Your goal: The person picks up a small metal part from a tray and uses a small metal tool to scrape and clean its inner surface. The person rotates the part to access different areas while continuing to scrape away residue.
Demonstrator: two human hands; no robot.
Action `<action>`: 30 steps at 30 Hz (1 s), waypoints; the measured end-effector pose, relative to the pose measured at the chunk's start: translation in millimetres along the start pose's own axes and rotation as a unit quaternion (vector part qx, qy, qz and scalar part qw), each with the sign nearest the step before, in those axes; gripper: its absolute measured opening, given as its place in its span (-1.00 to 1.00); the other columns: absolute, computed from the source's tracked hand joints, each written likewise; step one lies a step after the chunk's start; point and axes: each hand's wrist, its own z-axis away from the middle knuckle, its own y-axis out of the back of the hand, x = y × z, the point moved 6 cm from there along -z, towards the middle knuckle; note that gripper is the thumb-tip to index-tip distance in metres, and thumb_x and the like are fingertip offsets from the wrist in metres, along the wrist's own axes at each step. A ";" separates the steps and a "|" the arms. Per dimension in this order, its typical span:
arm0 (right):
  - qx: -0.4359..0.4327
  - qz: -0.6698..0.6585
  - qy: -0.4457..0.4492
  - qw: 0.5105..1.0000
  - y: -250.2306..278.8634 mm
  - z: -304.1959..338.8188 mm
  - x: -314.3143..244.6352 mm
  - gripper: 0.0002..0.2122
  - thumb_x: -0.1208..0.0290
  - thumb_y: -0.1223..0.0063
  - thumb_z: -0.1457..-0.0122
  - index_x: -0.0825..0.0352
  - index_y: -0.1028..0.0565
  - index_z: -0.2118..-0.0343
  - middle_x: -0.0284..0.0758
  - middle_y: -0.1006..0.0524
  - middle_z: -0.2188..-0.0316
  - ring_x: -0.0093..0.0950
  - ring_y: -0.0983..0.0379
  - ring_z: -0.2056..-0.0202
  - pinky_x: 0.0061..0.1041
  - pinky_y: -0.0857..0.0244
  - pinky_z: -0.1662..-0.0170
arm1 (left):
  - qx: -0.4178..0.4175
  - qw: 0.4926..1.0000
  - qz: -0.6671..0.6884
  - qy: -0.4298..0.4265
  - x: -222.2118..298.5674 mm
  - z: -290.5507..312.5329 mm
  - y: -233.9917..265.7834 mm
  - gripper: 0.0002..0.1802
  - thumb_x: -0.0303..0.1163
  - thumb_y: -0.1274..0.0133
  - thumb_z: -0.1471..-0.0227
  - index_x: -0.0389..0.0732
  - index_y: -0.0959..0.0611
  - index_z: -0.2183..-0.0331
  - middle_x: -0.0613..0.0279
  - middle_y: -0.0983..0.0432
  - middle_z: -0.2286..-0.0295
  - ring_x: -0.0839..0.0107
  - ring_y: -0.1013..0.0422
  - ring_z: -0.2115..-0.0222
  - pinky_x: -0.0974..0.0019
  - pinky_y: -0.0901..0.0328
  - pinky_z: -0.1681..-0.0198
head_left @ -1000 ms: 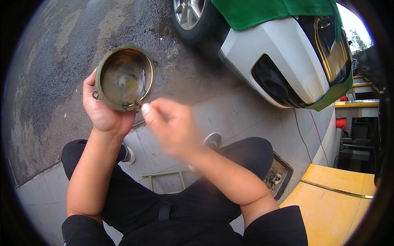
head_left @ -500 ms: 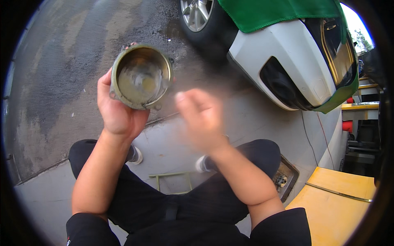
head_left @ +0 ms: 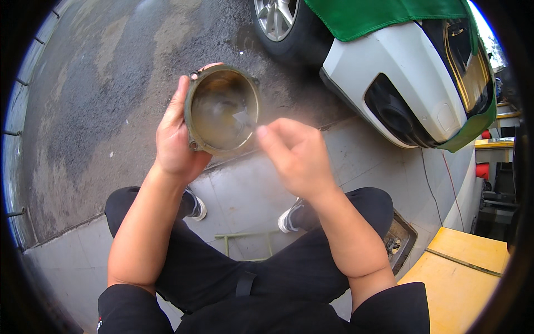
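Observation:
A round, cup-shaped metal housing (head_left: 196, 114) with small bolt lugs on its rim is tilted so that its open side faces me. My left hand (head_left: 181, 142) is closed around its left and lower side. Inside, the walls look dull and dusty, and the floor is blurred. At the housing's right rim is my right hand (head_left: 297, 156), fingers curled in a pinch. A pale, pointed, thin shape (head_left: 241, 118) shows inside the rim near those fingertips. Whether the pinch holds it is too blurred to tell.
A white car bumper (head_left: 389, 67) under a green cover (head_left: 389, 16) stands front right, beside a wheel (head_left: 276, 19). A yellow panel (head_left: 456, 273) lies at lower right. Near my right knee sits a dark tray (head_left: 410, 236) with a metal part. A low green frame (head_left: 245, 235) is between my legs.
The housing and both hands appear farther right in the picture, as does the whole scene. My right hand has come closer to the housing's rim, and its fingers show more sharply.

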 end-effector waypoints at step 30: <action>-0.024 0.160 0.000 0.987 11.2 6.2 -13.9 -0.79 0.36 -0.11 -0.17 0.43 -0.56 0.47 -0.10 -0.50 0.66 -0.29 -0.49 0.61 -0.33 -0.31 0.48 | -0.087 0.931 -0.329 -0.130 10.9 3.2 -26.2 -0.28 0.02 0.19 -0.20 -0.37 -0.39 -0.16 -0.02 -0.51 0.03 0.27 -0.47 0.03 0.29 -0.32 -0.08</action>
